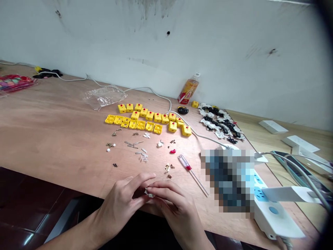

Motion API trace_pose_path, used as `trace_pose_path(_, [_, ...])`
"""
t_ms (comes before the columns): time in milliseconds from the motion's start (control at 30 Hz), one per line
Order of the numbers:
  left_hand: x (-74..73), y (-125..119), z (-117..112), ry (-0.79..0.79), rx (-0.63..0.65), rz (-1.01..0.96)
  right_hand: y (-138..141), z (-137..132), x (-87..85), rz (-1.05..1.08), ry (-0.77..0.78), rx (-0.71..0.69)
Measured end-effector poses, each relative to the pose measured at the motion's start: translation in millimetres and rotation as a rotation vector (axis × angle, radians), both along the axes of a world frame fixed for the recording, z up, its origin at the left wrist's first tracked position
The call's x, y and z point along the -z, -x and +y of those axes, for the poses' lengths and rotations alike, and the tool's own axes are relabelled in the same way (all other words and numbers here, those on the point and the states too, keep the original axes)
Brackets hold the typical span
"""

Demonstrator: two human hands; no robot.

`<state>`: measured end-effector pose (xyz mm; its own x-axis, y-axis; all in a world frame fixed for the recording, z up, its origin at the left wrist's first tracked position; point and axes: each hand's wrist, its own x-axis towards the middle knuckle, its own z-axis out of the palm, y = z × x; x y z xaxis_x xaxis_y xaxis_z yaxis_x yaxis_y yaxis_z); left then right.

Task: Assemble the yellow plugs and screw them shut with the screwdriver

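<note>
At the table's front edge, my left hand point(122, 198) and my right hand point(179, 205) meet around a small whitish plastic part point(149, 193). Fingertips of my right hand press on it from the right. My left thumb supports it from the left, while the left index finger arches above. The part's underside is hidden by fingers. Just beyond my hands lie small brass pieces point(168, 168), a clear plastic piece point(144, 158), flat metal strips point(134, 144) and a red piece point(173, 151). A screwdriver point(194, 175) with a clear and red handle rests to the right.
Yellow boxes with red buttons point(157, 117) and open yellow shells point(141, 125) stand in rows farther back. A drink bottle point(188, 89) leans near the wall. To the right are black-and-white parts point(218, 121), a power strip point(273, 211), cables and a blurred-out area.
</note>
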<state>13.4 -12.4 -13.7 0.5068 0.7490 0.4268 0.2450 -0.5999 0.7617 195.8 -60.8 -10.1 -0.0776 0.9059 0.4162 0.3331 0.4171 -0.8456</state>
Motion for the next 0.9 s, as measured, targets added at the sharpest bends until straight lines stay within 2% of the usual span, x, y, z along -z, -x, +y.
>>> trace_pose_path(100, [1.7, 0, 0, -0.001, 0.000, 0.001, -5, -1, -0.4, 0.010, 0.021, 0.002])
trace_pose_path(267, [2.9, 0, 1, -0.121, -0.032, 0.074, -8, -6, -6.8, -0.172, -0.115, 0.084])
trace_pose_path(433, [4.4, 1, 0, -0.171, -0.027, 0.108, 1, -8, -15.9, -0.404, -0.154, 0.011])
trace_pose_path(600, [5.5, 2, -1, -0.156, -0.003, 0.115, 7, -8, -12.3, -0.507, -0.127, -0.012])
trace_pose_path(733, [5.0, 2, -1, -0.150, -0.015, 0.101, 6, -8, -8.0, -0.486, -0.119, -0.033])
trace_pose_path(900, [7.5, 2, 0, -0.171, -0.048, 0.064, 1, -2, 1.7, -0.245, -0.020, 0.020])
